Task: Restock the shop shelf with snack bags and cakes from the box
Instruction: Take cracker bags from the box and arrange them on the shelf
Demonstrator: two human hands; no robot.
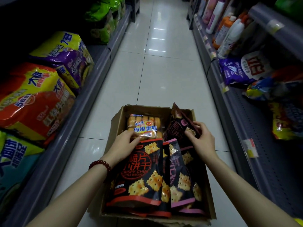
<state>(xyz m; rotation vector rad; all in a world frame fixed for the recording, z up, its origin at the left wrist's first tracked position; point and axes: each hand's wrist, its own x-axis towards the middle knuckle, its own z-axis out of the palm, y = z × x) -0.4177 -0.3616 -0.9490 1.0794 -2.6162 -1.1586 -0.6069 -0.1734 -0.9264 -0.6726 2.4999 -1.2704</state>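
Right hand (202,136): my fingers pinch the upright dark cracker bag (177,126) at its near edge, in the box's far right corner.
Left hand (125,143): my fingers lie loosely over the near end of the sponge cake pack (144,126); whether they grip it I cannot tell. A red bead bracelet (100,164) sits on this wrist.
Red-trimmed cracker bag (141,174): flat, topmost on the near left side, more of its kind stacked under it.
Pink-trimmed cracker bags (183,176): flat on the near right side, beside the red-trimmed stack.
Cardboard box (118,118): open, on the tiled aisle floor (155,76) between the two shelf runs, nearly full.
Left shelf (91,79): holds big noodle multipacks (36,99).
Right shelf (232,102): holds a purple detergent bag (246,69) and bottles farther along; bare perforated board nearer me.
Progress: I judge it barely begun; no box goods are visibly shelved, and nearly all the cakes and bags remain to be placed.
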